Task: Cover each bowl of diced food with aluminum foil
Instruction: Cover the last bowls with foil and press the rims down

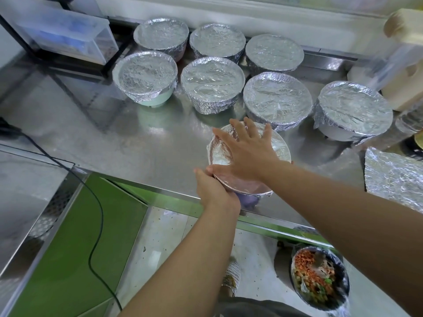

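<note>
The bowl (249, 201) sits at the near edge of the desk (137, 145), directly beneath the right grip (249, 152) spread flat on its foil (217, 154), the left grip (212, 191) curled round the near-left rim

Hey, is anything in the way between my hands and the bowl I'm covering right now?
Nothing visible. The right hand lies flat on the foil over the bowl, and the left hand holds its near side.
</note>
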`<action>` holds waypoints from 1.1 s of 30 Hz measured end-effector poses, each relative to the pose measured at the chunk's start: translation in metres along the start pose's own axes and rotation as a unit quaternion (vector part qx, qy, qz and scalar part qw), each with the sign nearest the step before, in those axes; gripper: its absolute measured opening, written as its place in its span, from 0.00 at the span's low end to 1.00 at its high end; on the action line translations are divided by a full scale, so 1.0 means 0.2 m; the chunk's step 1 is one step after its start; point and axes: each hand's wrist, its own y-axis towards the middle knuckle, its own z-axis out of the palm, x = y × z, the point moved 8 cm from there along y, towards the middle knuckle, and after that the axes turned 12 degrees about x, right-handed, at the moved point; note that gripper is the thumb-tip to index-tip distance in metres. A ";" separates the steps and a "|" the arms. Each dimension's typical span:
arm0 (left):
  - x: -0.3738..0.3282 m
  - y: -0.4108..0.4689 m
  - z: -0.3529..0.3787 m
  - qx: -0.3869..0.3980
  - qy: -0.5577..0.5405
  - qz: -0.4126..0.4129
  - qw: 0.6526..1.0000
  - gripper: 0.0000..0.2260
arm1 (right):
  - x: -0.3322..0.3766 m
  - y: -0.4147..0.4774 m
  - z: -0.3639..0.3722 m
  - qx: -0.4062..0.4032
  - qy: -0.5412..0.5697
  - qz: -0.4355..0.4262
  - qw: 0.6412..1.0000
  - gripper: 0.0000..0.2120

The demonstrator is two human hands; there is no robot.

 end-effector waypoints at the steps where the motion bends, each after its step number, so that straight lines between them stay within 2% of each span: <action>1: 0.00 0.01 0.02 0.027 0.002 -0.005 1.000 0.22 | 0.00 0.00 0.00 -0.002 -0.001 0.001 1.000 0.52; 5: -0.01 0.06 0.05 0.121 0.048 -0.042 0.991 0.37 | 0.00 0.00 0.00 -0.004 0.005 0.003 1.000 0.51; 8: -0.02 0.11 0.06 0.163 0.060 -0.043 0.984 0.41 | 0.00 0.00 0.00 -0.006 0.007 0.007 1.000 0.51; 14: -0.05 0.18 0.06 0.186 0.065 -0.057 0.979 0.47 | 0.01 0.00 0.01 -0.008 0.009 0.014 1.000 0.50; 20: -0.12 0.18 0.12 0.219 0.103 -0.076 0.967 0.43 | 0.01 0.00 0.01 -0.005 0.008 0.019 1.000 0.50; 24: -0.16 0.18 0.13 0.231 0.109 -0.066 0.965 0.33 | 0.00 0.00 0.02 -0.003 0.014 0.020 1.000 0.50; 28: -0.14 0.17 0.19 0.263 0.170 -0.093 0.945 0.26 | 0.01 0.00 0.01 -0.003 0.010 0.021 1.000 0.49; 33: -0.14 0.24 0.18 0.226 0.237 -0.122 0.937 0.23 | 0.00 0.01 0.02 -0.003 0.000 0.024 1.000 0.49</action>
